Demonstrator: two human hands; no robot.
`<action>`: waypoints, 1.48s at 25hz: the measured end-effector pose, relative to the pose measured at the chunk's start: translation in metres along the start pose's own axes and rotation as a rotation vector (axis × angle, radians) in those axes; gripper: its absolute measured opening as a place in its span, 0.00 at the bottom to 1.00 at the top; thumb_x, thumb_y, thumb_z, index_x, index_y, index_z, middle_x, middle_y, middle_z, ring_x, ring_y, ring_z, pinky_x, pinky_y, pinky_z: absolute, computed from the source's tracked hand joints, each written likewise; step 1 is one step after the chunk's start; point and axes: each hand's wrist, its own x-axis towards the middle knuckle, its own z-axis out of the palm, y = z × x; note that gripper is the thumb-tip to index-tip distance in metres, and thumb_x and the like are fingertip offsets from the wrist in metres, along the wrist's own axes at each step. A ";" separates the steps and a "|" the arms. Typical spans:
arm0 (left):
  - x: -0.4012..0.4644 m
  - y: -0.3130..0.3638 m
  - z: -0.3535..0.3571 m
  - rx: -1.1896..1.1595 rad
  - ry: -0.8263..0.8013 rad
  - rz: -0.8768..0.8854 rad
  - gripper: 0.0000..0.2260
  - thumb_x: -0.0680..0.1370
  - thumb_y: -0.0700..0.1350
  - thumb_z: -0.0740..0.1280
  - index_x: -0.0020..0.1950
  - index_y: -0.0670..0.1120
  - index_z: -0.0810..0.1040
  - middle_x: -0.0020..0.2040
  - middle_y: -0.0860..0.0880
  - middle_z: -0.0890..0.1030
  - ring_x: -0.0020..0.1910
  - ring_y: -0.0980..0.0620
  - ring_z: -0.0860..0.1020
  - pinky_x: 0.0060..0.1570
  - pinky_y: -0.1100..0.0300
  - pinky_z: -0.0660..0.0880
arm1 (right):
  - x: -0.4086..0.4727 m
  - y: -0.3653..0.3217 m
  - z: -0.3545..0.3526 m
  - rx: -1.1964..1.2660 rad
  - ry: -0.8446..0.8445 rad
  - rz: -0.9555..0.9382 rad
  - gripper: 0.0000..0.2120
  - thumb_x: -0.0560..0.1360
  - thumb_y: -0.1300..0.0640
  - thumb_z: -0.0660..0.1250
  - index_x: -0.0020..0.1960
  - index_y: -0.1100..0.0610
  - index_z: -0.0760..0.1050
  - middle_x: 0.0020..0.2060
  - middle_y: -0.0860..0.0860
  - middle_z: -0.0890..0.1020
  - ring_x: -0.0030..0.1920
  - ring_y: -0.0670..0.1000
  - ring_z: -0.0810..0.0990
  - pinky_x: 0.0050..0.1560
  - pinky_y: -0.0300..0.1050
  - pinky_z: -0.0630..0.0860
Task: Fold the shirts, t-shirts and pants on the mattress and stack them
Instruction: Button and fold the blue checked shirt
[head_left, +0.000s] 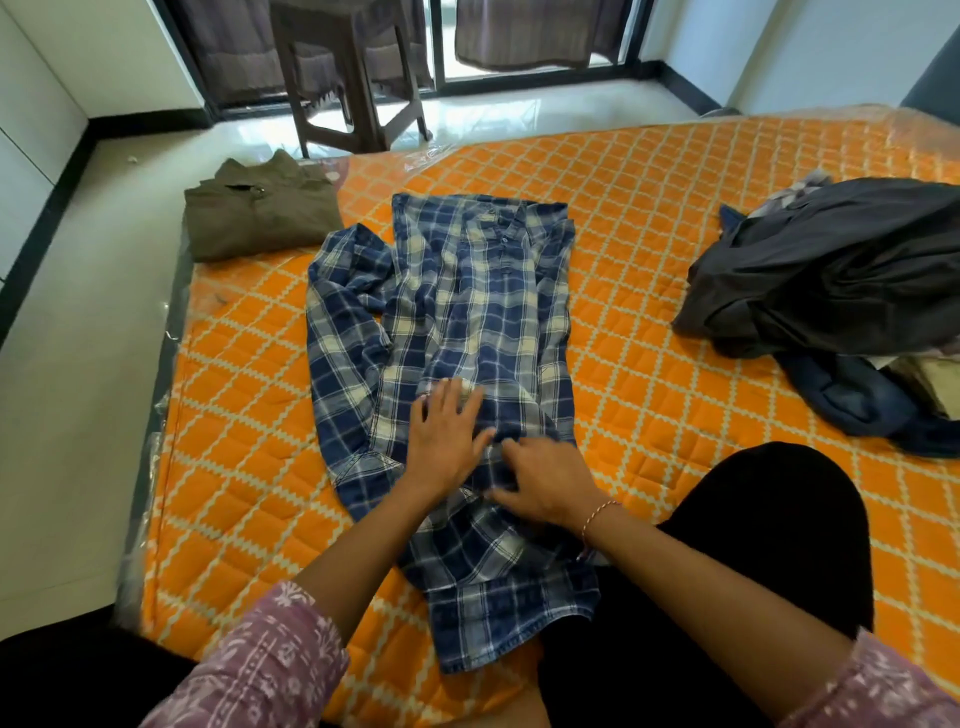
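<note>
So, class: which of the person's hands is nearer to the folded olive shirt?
Left. The left hand lies flat on the blue plaid shirt, on the side toward the olive shirt; the right hand is beside it, farther away.

There is one blue checked shirt spread out on one orange mattress. One brown shirt lies folded. One heap of dark clothes waits. Two hands show: left hand and right hand. One stool stands on the floor.
</note>
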 end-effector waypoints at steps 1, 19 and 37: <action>-0.001 -0.002 0.010 0.021 -0.128 0.041 0.33 0.79 0.65 0.48 0.78 0.50 0.44 0.78 0.44 0.43 0.77 0.44 0.45 0.73 0.43 0.46 | -0.004 -0.004 0.008 -0.071 -0.131 -0.023 0.19 0.75 0.50 0.64 0.62 0.58 0.69 0.53 0.56 0.78 0.51 0.57 0.78 0.45 0.49 0.72; 0.072 -0.148 -0.025 -0.001 0.071 -0.608 0.30 0.81 0.60 0.52 0.78 0.48 0.49 0.77 0.38 0.40 0.76 0.37 0.48 0.67 0.42 0.61 | 0.227 0.006 -0.066 0.452 -0.034 0.135 0.10 0.77 0.60 0.62 0.56 0.62 0.76 0.48 0.58 0.80 0.43 0.55 0.77 0.49 0.52 0.78; 0.105 -0.192 -0.060 -0.040 0.541 -0.715 0.23 0.77 0.37 0.59 0.72 0.40 0.62 0.68 0.36 0.67 0.67 0.38 0.67 0.62 0.43 0.68 | 0.311 -0.044 -0.036 -0.162 0.026 -0.159 0.12 0.79 0.59 0.61 0.62 0.56 0.71 0.61 0.57 0.69 0.62 0.59 0.70 0.58 0.54 0.73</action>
